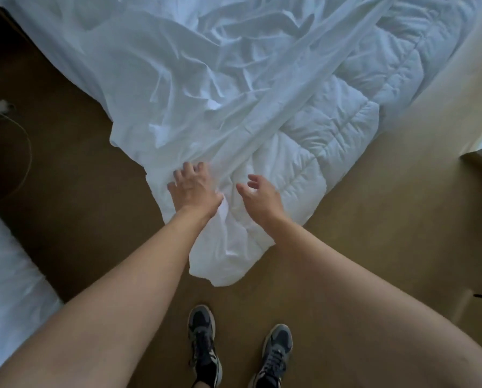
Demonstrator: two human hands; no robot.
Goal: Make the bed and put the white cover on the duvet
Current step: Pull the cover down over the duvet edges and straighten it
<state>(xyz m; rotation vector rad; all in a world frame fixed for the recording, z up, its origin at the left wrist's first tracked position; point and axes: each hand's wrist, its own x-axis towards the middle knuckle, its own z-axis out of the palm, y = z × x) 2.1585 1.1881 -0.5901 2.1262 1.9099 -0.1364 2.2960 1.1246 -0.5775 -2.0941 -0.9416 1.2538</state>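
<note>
A thin white cover (183, 88) lies crumpled over the bed and spills onto the floor. Beside it, to the right, the quilted white duvet (312, 141) hangs down to the carpet, partly under the cover. My left hand (193, 186) rests with spread fingers on the cover's lower folds near the floor. My right hand (259, 194) hovers just above the duvet's corner with loosely curled fingers, holding nothing. How the cover and duvet overlap under the folds is hidden.
Brown carpet (360, 219) surrounds the fallen bedding. My two dark sneakers (203, 345) stand at the bottom centre. Another white bedding piece (7, 275) lies at the left edge. A thin cable (24, 152) loops at the far left. A pale wall corner (444, 102) rises at right.
</note>
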